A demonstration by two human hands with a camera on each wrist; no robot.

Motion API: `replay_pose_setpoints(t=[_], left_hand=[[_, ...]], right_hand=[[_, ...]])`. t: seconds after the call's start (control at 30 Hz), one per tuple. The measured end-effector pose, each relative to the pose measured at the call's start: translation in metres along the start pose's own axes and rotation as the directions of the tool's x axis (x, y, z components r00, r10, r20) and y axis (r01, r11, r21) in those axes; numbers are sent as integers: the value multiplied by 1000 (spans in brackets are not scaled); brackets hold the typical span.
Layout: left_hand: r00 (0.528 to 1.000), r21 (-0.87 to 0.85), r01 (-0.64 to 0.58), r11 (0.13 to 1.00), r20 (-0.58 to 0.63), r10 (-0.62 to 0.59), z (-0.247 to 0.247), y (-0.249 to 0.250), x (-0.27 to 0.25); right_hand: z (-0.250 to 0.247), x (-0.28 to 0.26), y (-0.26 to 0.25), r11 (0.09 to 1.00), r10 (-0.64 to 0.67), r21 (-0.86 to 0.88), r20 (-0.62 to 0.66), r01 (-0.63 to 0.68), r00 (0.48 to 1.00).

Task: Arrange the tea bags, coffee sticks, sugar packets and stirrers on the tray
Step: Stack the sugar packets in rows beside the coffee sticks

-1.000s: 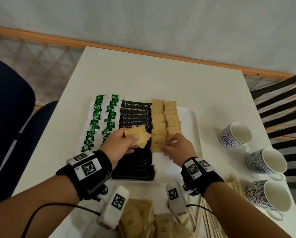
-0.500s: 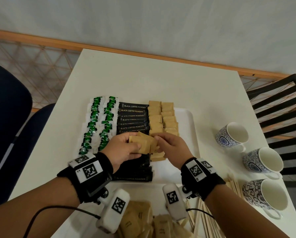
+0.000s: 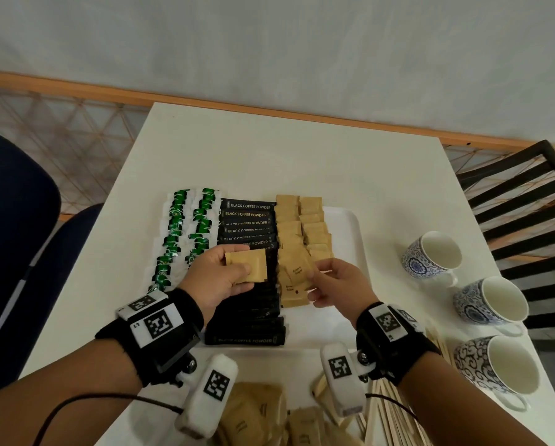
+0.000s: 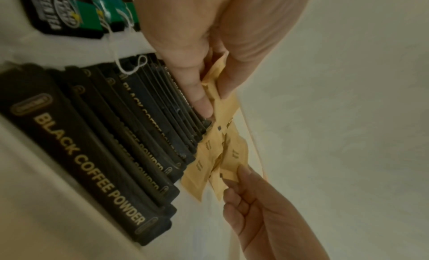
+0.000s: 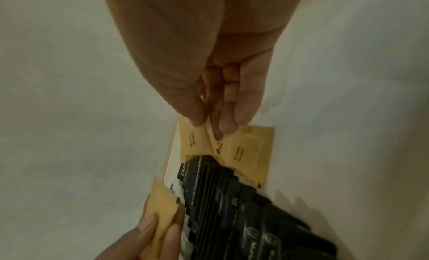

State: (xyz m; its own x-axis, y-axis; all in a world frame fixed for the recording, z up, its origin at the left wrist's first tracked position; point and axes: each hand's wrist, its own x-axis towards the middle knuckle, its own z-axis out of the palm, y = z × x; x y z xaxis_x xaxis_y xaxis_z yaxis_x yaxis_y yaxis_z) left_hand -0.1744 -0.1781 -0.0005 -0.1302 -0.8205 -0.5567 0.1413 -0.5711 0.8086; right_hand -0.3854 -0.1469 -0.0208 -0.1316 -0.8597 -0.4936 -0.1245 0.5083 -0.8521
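A white tray (image 3: 350,226) carries rows of green tea bags (image 3: 186,233), black coffee sticks (image 3: 247,220) and brown sugar packets (image 3: 301,220). My left hand (image 3: 237,265) hovers over the coffee sticks and grips a small stack of sugar packets (image 3: 247,267) between thumb and fingers; the stack (image 4: 218,91) also shows in the left wrist view. My right hand (image 3: 316,270) pinches a single sugar packet (image 3: 297,272) by its edge, low over the near end of the sugar rows. In the right wrist view that packet (image 5: 214,135) sits between thumb and fingertips (image 5: 241,115).
Loose sugar packets (image 3: 260,413) and wooden stirrers (image 3: 388,413) lie on the table near me. Three patterned cups (image 3: 430,255) stand to the tray's right. A black slatted chair (image 3: 527,194) is at the far right and a blue chair (image 3: 18,220) at the left.
The hands met over the tray half a second ago. They have since separated, the right one moving right with a single packet and the left keeping its stack.
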Motion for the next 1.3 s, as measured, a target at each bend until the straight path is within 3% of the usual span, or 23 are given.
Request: replay_pose_setpoints(t=[0.13,0.33,0.5,0.6,0.87,1.0,1.13,1.2,1.3], left_hand=[[1000,14,14,1000,-21,-14,1,-1,1],[1000,43,12,999,-18,-11,2,-2,1],[1000,137,-12,990,-23,15,1,-5,2],[999,183,-24,983,-30,30,3,-7,2],[999,90,31,995,31,-34,4,-7,0],[998,75,48,996,30,-50,4,-5,-2],[998,129,45,991,46,-51,5,-4,-4],[998,198,26,980,49,-37,7,-4,-5],[996,406,-66,911,84,35,14,-4,-6]], right_hand=[[-3,-2,7,998,50,44,-50,-48,997],[-25,3,23,997,-25,-74,-307,2,952],[-33,4,31,995,41,-78,-246,-62,968],[-31,7,32,984,19,-163,-287,-68,958],[-26,17,27,856,-43,-504,-290,-114,956],[-27,17,25,849,-34,-515,-281,-121,959],[-22,6,13,935,-176,-351,-312,59,933],[-12,-4,1,911,-288,-355,-184,210,940],[4,-16,-14,766,-417,-506,77,396,906]])
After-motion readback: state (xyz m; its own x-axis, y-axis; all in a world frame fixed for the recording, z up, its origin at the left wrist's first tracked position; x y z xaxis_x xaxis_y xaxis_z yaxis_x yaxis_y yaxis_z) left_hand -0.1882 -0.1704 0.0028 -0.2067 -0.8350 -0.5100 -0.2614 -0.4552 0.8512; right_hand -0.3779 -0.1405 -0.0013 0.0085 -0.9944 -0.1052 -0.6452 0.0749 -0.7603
